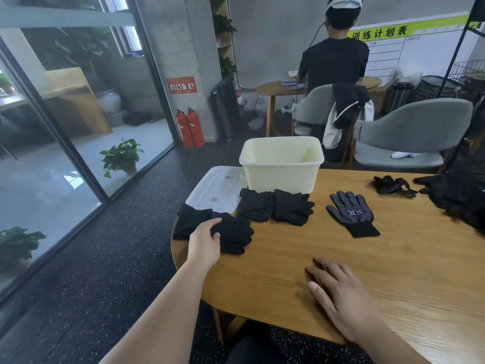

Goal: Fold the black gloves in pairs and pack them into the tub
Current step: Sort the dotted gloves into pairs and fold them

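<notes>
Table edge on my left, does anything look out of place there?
The clear lid seems to jut past the table's left edge. The glove pair that the left hand grips also overhangs it.

We cannot count the blurred glove heap [456, 195], cut off at the right edge. The tub [281, 177] hides its floor behind its near wall; our left grip [207, 239] covers part of the near pair [235, 232].
</notes>
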Tool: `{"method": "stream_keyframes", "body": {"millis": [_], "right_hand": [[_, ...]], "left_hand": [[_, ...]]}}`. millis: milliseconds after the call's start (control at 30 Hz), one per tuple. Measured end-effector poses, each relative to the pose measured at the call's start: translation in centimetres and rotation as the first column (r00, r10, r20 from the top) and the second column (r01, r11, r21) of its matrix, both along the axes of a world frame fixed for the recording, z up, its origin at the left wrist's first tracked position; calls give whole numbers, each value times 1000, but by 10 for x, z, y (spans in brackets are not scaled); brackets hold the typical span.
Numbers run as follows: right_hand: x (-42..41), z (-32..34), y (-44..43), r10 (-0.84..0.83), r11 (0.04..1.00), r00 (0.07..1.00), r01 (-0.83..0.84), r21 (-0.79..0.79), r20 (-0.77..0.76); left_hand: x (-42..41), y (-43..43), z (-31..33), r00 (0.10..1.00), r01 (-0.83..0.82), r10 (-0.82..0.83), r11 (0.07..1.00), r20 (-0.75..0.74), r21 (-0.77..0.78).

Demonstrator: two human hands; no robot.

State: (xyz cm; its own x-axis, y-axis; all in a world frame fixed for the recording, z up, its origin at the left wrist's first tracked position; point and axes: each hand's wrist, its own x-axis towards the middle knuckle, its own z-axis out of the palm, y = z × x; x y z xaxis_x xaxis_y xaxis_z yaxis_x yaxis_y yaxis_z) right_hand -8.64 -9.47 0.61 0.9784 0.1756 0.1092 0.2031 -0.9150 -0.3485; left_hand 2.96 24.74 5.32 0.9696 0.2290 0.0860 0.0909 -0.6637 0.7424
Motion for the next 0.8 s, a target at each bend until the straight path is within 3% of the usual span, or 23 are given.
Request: {"method": "stream_keyframes", "body": {"millis": [167, 300, 467, 633, 800], "right_hand": [[0, 0, 0, -1, 1000, 1000, 1, -7, 7], [0, 1, 1, -8, 1000, 1000, 9, -14, 3], [0, 1, 1, -10, 1000, 1000, 10, 0, -1], [0, 1, 2, -4, 1000, 1000, 3, -24, -7], [1, 2, 2, -5, 999, 1000, 5, -37, -16]], "left_hand": [[3, 3, 5, 997, 72, -71, 996, 32, -51], [8, 2, -2, 996, 92, -94, 980, -1, 177], [4, -20, -2, 983, 114, -159, 921, 91, 372], [2, -35, -23, 955, 295, -227, 779, -190, 553], [5, -36, -25, 938, 341, -219, 724, -269, 599]]}}
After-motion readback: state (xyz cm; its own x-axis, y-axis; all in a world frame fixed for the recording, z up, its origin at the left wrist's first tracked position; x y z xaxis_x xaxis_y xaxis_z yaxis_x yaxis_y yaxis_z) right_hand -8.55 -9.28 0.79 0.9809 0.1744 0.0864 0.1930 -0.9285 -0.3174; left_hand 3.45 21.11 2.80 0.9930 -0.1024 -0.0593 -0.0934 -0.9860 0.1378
